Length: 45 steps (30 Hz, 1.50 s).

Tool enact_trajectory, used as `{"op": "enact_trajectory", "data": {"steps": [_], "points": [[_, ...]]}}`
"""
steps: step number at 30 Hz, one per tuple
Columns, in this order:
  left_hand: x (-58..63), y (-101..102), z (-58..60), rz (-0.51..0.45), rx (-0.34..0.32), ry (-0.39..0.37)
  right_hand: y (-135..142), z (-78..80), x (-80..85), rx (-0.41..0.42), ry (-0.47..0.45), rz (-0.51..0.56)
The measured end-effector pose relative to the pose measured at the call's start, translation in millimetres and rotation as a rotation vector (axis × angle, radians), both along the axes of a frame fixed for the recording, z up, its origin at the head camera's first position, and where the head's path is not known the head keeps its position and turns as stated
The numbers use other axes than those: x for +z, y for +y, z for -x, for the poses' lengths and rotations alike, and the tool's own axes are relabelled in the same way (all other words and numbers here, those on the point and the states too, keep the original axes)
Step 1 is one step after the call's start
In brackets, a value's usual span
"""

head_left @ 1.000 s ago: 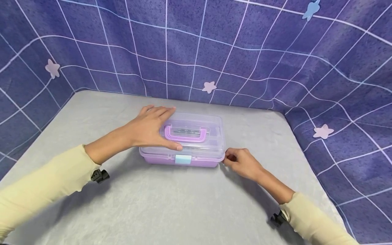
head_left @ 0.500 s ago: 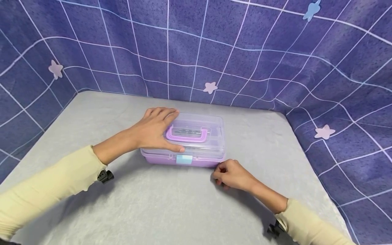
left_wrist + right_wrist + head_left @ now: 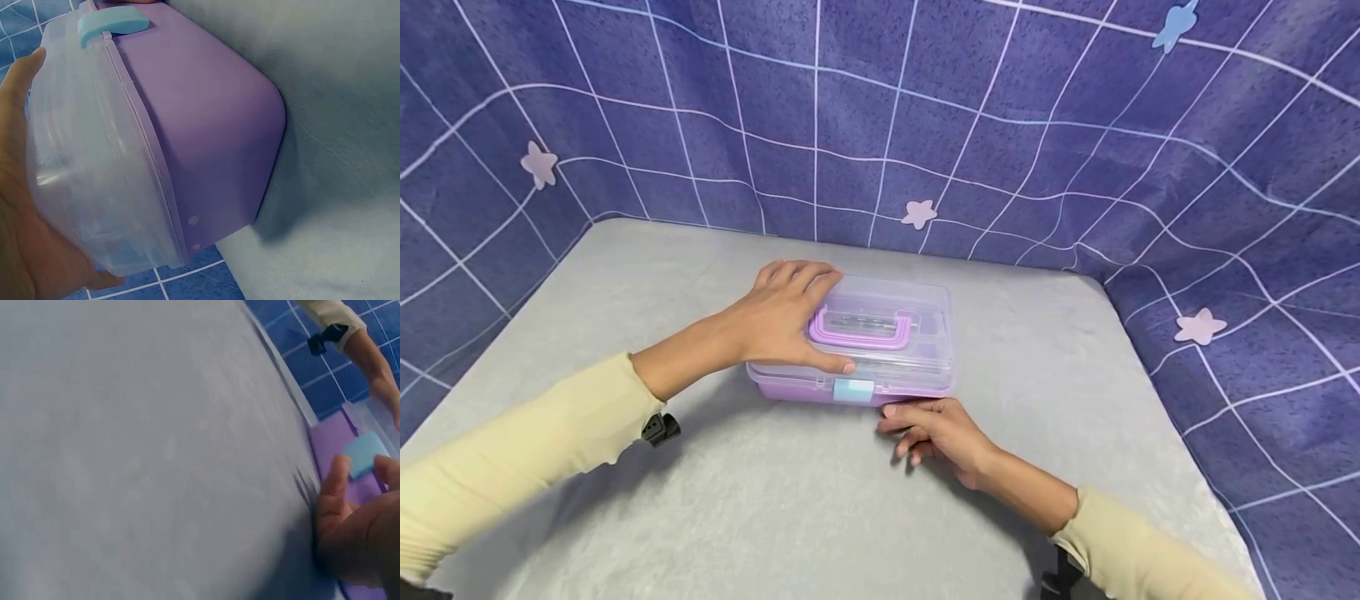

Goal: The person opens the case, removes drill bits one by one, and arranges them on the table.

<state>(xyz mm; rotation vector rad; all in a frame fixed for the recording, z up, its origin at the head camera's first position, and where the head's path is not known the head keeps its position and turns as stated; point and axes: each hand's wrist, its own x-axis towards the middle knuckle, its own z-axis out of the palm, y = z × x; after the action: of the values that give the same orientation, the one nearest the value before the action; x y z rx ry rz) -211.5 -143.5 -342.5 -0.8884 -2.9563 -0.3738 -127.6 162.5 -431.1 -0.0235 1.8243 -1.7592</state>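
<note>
Plastic box [image 3: 887,365] with its lid down, on the tabletop [image 3: 760,517] between the two hands.
The left hand [image 3: 775,321], digits spread apart, rests across the lid [image 3: 931,343]; the purple base lies under it. The box seems light and stiff, rather slippery, and the clear lid may crack if squeezed hard. To the left hand's right are the blue latch [image 3: 853,390], good for a fingertip pull, and the folded handle [image 3: 861,341], probably the best hold for lifting. The right hand [image 3: 943,433], fingers loosely apart, grips nothing just beside the latch.
</note>
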Motion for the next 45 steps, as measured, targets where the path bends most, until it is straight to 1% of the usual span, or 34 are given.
{"op": "enact_trajectory", "data": {"steps": [6, 10, 13, 22, 25, 31, 37, 45], "points": [[-1.5, 0.4, 0.1, 0.001, 0.006, -0.002, -21.4, -5.3, -6.3, -0.117, -0.048, 0.156], [-1.9, 0.5, -0.1, 0.004, 0.008, 0.001, -33.8, -8.1, -8.7, -0.170, -0.050, 0.209], [-1.9, 1.1, 0.1, 0.003, 0.003, 0.006, -39.7, -9.7, -9.5, -0.214, -0.035, 0.217], [-2.2, 0.9, 0.2, 0.008, 0.002, 0.015, -54.1, -12.4, -9.3, -0.351, -0.024, 0.174], [-2.4, 0.3, 0.0, 0.011, 0.002, 0.014, -58.6, -12.4, -9.6, -0.370, -0.005, 0.169], [-2.0, -0.3, -0.1, 0.016, 0.006, 0.011, -63.4, -11.1, -11.7, -0.384, 0.020, 0.179], [-2.4, -0.6, 0.8, 0.010, 0.002, 0.011, -66.5, -12.2, -12.6, -0.407, 0.015, 0.201], [-0.2, 0.6, -1.9, 0.017, -0.001, 0.011, -69.0, -15.5, -10.0, -0.432, 0.009, 0.206]]}}
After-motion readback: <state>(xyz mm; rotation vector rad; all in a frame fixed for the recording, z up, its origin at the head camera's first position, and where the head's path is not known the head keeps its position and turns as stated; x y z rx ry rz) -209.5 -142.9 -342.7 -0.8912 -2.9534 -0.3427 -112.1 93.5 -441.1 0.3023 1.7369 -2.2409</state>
